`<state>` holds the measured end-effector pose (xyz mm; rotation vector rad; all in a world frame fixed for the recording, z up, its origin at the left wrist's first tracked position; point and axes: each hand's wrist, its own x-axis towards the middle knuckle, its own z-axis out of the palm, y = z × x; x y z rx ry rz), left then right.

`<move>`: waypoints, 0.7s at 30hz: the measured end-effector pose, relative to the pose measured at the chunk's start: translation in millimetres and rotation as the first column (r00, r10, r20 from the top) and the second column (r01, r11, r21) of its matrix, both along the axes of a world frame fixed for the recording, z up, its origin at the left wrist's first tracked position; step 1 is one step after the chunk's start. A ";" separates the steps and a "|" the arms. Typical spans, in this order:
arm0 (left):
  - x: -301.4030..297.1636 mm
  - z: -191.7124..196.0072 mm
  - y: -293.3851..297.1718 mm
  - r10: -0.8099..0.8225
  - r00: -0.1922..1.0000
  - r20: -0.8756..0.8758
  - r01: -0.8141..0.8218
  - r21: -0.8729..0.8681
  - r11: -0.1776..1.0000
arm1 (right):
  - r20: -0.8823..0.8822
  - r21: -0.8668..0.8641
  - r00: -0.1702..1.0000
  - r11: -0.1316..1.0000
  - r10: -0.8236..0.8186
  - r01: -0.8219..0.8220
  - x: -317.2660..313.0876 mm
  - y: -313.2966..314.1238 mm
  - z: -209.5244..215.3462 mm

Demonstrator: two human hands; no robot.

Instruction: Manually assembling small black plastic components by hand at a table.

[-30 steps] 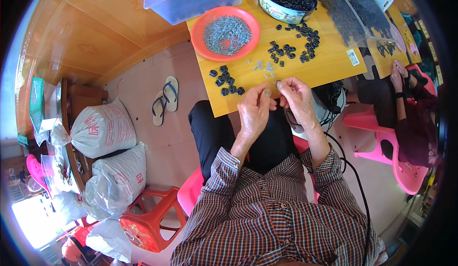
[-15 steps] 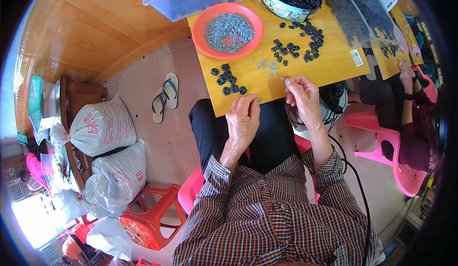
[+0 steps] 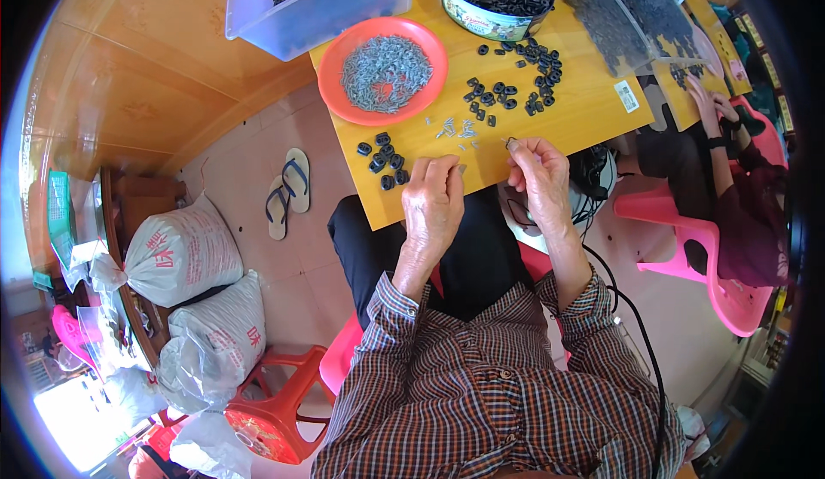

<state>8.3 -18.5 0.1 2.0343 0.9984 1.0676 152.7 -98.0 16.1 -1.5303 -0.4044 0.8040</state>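
My left hand (image 3: 432,197) is at the table's near edge with its fingers curled and pressed together. Whatever it may hold is hidden under the fingers. Just left of it lies a small cluster of black oval plastic pieces (image 3: 376,164). My right hand (image 3: 541,176) is raised a little over the edge, thumb and forefinger pinching a tiny piece (image 3: 509,142), too small to make out. Between and beyond the hands, several loose grey metal screws (image 3: 465,129) lie on the wood. More screws fill a round orange-red plate (image 3: 337,105).
More black pieces (image 3: 539,62) are scattered farther right on the yellow table (image 3: 584,122). Behind stand a round tub (image 3: 490,22) of black parts and clear plastic bins (image 3: 318,19). A co-worker's hands (image 3: 711,105) work at far right. A black cable (image 3: 640,324) hangs beside my right arm.
The view has shifted, so the table sits lower and farther left. My left hand now covers the spot of the cluster's nearest black piece. At right, the co-worker's hands have spread over the table.
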 end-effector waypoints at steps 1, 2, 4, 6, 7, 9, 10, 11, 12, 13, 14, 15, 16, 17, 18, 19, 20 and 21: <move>3.4 1.2 -0.8 -0.030 0.999 -0.012 0.030 -0.017 0.999 | -0.014 -0.013 1.000 1.000 -0.001 0.001 0.3 -0.1 0.0; 7.1 1.9 -1.8 -0.059 0.998 -0.023 0.058 -0.034 0.998 | -0.015 -0.013 1.000 1.000 -0.003 0.003 0.5 0.0 1.1; 18.5 1.3 -2.5 -0.074 0.997 -0.002 0.074 -0.022 0.997 | -0.032 -0.031 0.999 0.999 -0.037 0.036 0.3 0.0 3.7; 31.6 1.2 -1.3 -0.097 0.995 0.012 0.097 -0.036 0.995 | -0.018 -0.008 0.998 0.999 -0.052 0.052 -0.2 0.1 2.8; 38.0 3.6 0.8 -0.098 0.995 0.012 0.098 -0.037 0.995 | -0.004 0.016 0.998 0.998 -0.066 0.066 -0.1 0.6 2.4; 49.7 7.9 6.1 -0.104 0.993 -0.060 0.106 0.033 0.994 | -0.029 0.029 0.996 0.996 -0.079 0.080 -0.3 0.8 6.6; 55.9 6.9 10.1 -0.098 0.992 -0.076 0.104 0.069 0.992 | -0.052 0.043 0.995 0.995 -0.090 0.092 0.5 0.9 9.1; 57.7 5.6 12.5 -0.098 0.992 -0.074 0.104 0.071 0.992 | -0.050 0.046 0.995 0.995 -0.090 0.092 1.4 0.7 8.3; 58.4 4.1 15.2 -0.065 0.991 -0.116 0.076 0.089 0.993 | -0.045 0.057 0.995 0.994 -0.093 0.095 2.4 0.6 5.9; 59.7 2.1 17.4 -0.035 0.987 -0.157 0.052 0.107 0.993 | -0.039 0.067 0.994 0.993 -0.100 0.102 3.9 -0.4 4.3; 60.2 0.0 20.3 -0.039 0.987 -0.155 0.056 0.109 0.992 | -0.037 0.068 0.994 0.992 -0.103 0.106 4.3 -0.5 4.6; 60.0 -2.0 23.7 -0.010 0.984 -0.178 0.030 0.114 0.993 | -0.029 0.071 0.994 0.992 -0.102 0.104 3.6 0.3 5.1; 60.7 -2.3 25.9 0.017 0.980 -0.201 0.007 0.119 0.993 | -0.023 0.071 0.994 0.992 -0.102 0.104 2.9 0.3 4.8; 62.6 -2.5 27.4 0.011 0.980 -0.200 0.013 0.119 0.993 | -0.022 0.071 0.994 0.991 -0.108 0.109 2.5 0.1 4.9; 65.0 -2.7 28.9 0.013 0.978 -0.210 0.013 0.120 0.993 | -0.022 0.075 0.994 0.991 -0.105 0.106 2.2 -0.3 5.2; 66.9 -1.5 30.7 0.017 0.975 -0.220 0.011 0.123 0.992 | -0.023 0.081 0.995 0.992 -0.100 0.101 1.9 -0.2 5.6; 69.8 -0.3 32.0 0.013 0.975 -0.221 0.015 0.124 0.992 | -0.023 0.083 0.994 0.991 -0.104 0.105 2.4 -0.5 5.0; 73.5 0.9 33.0 -0.002 0.976 -0.219 0.031 0.127 0.991 | -0.027 0.088 0.994 0.990 -0.109 0.111 3.0 -0.7 3.9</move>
